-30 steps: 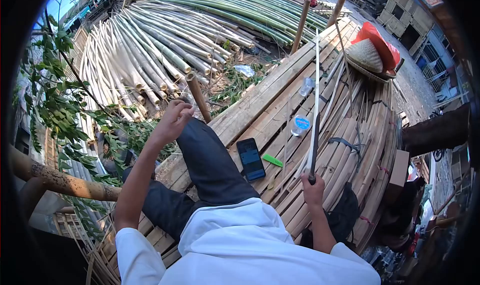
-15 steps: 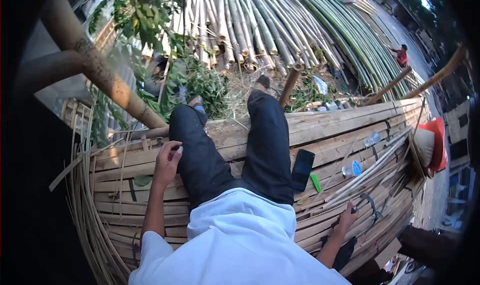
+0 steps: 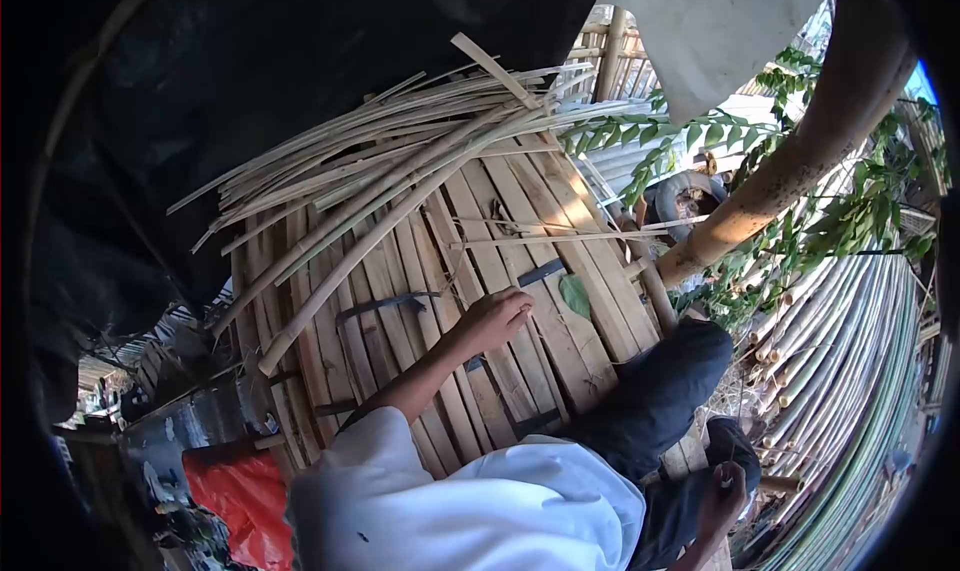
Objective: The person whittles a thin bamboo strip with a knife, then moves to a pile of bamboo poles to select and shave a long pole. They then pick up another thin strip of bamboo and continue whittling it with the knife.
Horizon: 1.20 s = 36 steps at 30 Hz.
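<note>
My left hand (image 3: 500, 319) is over the bench of bamboo slats (image 3: 505, 371), its fingers curled together with no object visible in them. A green leaf (image 3: 574, 296) and a dark strip (image 3: 541, 272) lie on the slats just beyond it. My right hand (image 3: 722, 496) is above my dark trousers (image 3: 665, 391) at the lower right, fingers closed around something small that I cannot make out. Long thin bamboo strips (image 3: 370, 196) lie in a loose pile across the far part of the bench.
A thick bamboo post (image 3: 790, 191) slants up at the right beside leafy branches (image 3: 860, 211). Stacked bamboo poles (image 3: 840, 371) lie beyond my legs. Black sheeting (image 3: 250, 61) hangs at the upper left, and a red plastic item (image 3: 240, 501) is at the lower left.
The view has swung left toward the strip pile. My left hand has moved from beside my knee to over the slats, its fingers more curled. The phone and cups are out of view.
</note>
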### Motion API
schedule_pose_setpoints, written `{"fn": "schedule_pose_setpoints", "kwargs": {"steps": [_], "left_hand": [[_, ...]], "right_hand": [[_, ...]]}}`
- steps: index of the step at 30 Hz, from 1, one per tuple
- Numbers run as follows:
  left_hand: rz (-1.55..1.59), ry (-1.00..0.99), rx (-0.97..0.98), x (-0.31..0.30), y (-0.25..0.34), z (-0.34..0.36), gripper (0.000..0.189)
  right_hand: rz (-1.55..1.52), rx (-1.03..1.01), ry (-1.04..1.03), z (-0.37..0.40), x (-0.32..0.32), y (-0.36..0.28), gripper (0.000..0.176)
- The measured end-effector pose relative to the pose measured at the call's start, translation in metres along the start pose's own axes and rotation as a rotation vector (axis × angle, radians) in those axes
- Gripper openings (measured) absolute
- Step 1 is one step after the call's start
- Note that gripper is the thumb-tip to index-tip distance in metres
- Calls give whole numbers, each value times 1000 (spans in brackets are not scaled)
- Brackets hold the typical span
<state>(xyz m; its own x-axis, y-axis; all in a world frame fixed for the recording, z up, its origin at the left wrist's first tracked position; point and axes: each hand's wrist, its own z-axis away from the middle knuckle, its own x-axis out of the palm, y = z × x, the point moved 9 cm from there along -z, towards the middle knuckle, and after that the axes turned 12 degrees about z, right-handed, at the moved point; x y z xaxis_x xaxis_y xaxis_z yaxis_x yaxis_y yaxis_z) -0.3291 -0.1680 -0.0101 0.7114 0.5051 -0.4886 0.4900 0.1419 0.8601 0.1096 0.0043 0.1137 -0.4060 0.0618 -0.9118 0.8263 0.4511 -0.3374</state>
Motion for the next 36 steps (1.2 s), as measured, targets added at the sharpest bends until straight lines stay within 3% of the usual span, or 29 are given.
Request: {"fn": "schedule_pose_setpoints", "kwargs": {"steps": [1, 5, 7, 9, 10, 11, 14, 18, 26, 29, 30, 34, 36], "left_hand": [[25, 55, 9, -6, -5, 0, 17], [202, 244, -76, -12, -34, 7, 17], [97, 307, -16, -5, -40, 15, 16], [93, 240, -61, -11, -27, 13, 18], [103, 285, -21, -20, -23, 11, 18], [108, 329, 20, -31, -21, 9, 19], [114, 423, -45, -61, -33, 9, 19], [222, 453, -41, -74, -47, 11, 28], [298, 642, -145, -107, -71, 30, 29], [384, 690, -170, -107, -87, 29, 29], [383, 705, -154, -108, -86, 29, 27], [439, 708, -158, -108, -95, 27, 26], [483, 723, -151, -112, -104, 28, 26]], "right_hand": [[53, -169, -16, -23, 7, -33, 9], [222, -407, -149, -84, 34, -139, 9], [232, -532, -191, -106, 55, -179, 15], [222, -541, -274, -121, 72, -229, 16], [114, -817, -162, -119, 72, -265, 18], [185, -700, -341, -130, 92, -280, 21], [274, -865, -303, -133, 133, -343, 15], [147, -1111, -311, -124, 185, -420, 14], [127, -1222, -544, -115, 282, -541, 32], [45, -1253, -629, -103, 307, -585, 30], [-83, -1273, -627, -97, 313, -601, 27], [-60, -1246, -524, -90, 339, -656, 17], [-158, -1357, -431, -86, 355, -683, 18]]}}
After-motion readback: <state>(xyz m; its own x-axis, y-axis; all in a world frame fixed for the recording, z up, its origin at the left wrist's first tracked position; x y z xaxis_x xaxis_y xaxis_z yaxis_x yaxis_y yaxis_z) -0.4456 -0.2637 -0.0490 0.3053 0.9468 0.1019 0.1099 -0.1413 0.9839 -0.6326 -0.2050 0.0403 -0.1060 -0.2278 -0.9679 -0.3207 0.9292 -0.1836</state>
